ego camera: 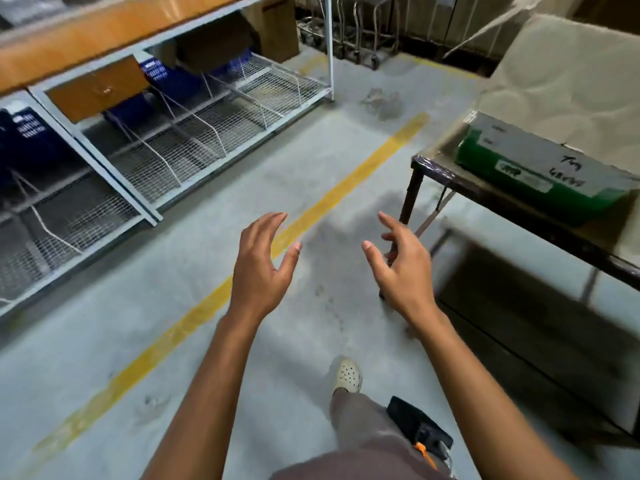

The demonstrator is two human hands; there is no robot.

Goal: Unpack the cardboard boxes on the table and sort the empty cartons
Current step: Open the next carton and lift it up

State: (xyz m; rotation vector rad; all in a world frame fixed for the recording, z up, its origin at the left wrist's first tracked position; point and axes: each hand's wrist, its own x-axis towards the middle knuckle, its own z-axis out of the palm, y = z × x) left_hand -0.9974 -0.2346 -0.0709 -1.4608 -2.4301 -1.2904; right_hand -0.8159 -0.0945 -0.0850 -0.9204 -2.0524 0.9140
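Two bare hands are out in front of the person, held above the grey concrete floor point(104, 341). The left hand point(259, 268) and the right hand point(401, 271) face each other, apart. The fingers point(273, 223) of both are spread and loosely bent, released and gripping nothing.

One box shows on the dark metal-framed bench point(429, 169) at the right – a flat green-and-grey cardboard box point(540, 168) with black handwriting on its grey top. It lies near the bench's corner, well apart from both hands. Its top is closed, so what it holds cannot be told. Behind it stands one large pale sheet or carton with faint ring marks point(571, 74); which it is cannot be told. Under the bench is a dark brown shape point(519, 323), too blurred to name.

One yellow painted line point(311, 209) runs slantwise across the floor, passing under the left hand. To the left stands a white wire-mesh rack point(194, 133), split by wire dividers into several compartments. Blue plastic baskets point(24, 136) sit in its rear part – their number is unclear behind the frame – and one brown cardboard box point(214, 43) rests above them.

One cream perforated clog point(348, 375) shows below the hands.
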